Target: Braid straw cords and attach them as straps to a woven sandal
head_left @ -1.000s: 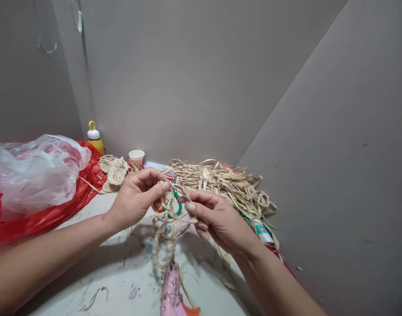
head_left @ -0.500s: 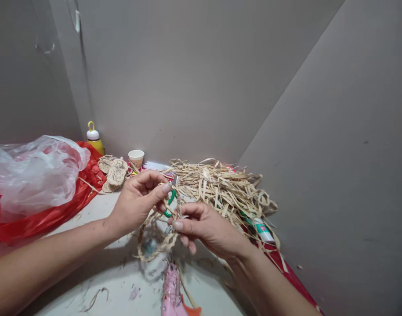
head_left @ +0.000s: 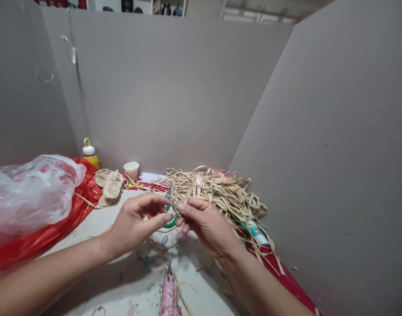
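My right hand (head_left: 209,224) pinches a straw braid between thumb and fingers; most of the braid is hidden or smeared, with a thin blurred loop (head_left: 171,246) hanging below. Close beside it, my left hand (head_left: 139,221) has its thumb and forefinger apart, with nothing visible between them. Behind the fingertips lies a pair of scissors (head_left: 168,193) with green handles, partly covered by the hands. A pink glue gun (head_left: 169,292) lies below, its metal nozzle pointing away from me.
A heap of dry straw strips (head_left: 210,188) lies behind the hands, with a white-and-green tube (head_left: 258,235) at its right. Woven straw pieces (head_left: 112,186), a paper cup (head_left: 131,170), a yellow bottle (head_left: 91,156) and plastic bags (head_left: 39,193) stand left. Grey panels (head_left: 161,87) enclose the table.
My left fingers have parted and let go of the braid. My right hand has turned and still pinches it, while the loop has dropped into a blur. The view has tilted up.
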Tool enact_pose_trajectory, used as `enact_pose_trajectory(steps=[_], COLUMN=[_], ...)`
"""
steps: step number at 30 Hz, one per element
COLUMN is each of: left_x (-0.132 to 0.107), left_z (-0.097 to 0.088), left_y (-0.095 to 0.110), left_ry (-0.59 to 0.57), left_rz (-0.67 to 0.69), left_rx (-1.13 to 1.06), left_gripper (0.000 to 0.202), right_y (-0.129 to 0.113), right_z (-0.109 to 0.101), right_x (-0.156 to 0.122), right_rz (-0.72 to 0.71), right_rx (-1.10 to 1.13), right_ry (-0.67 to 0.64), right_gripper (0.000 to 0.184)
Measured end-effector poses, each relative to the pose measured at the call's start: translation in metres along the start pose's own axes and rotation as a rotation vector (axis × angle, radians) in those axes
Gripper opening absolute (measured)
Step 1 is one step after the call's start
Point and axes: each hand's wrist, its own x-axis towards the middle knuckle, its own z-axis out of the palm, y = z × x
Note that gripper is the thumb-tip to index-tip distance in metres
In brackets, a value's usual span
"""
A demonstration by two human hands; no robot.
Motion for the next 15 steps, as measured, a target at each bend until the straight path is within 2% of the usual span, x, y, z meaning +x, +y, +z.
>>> enact_pose_trajectory(steps=[2,5,7,12,15], left_x=[0.001,0.003,0.003,0.004,0.005], left_z=[0.001,0.001,0.0,0.0,0.0], left_y=[0.002,0.005,0.005,0.005,0.005], left_ry=[-0.033,-0.071,-0.058,-0.024,-0.025], left_rz=[0.052,0.099,0.052,-0.168,-0.192], left_rx=[0.09,0.152,0.107,-0.211,-0.236], left_gripper=[0.006,0.011,0.01,0.011,0.012], right_y=[0.003,0.008,0.011,0.014,0.014], right_z=[0.005,0.009,0.01,0.008,0.01], right_x=[-0.002,-0.004,-0.003,-0.004,-0.008], right_rz=[-0.018,-0.042,-0.055,-0.128,-0.175], right_rx=[-0.023,-0.039,-0.041,-0.102,-0.184], right_ry=[0.01,0.023,0.024,0.003,-0.024], right_gripper=[0.031,0.034,0.036,0.035,0.036])
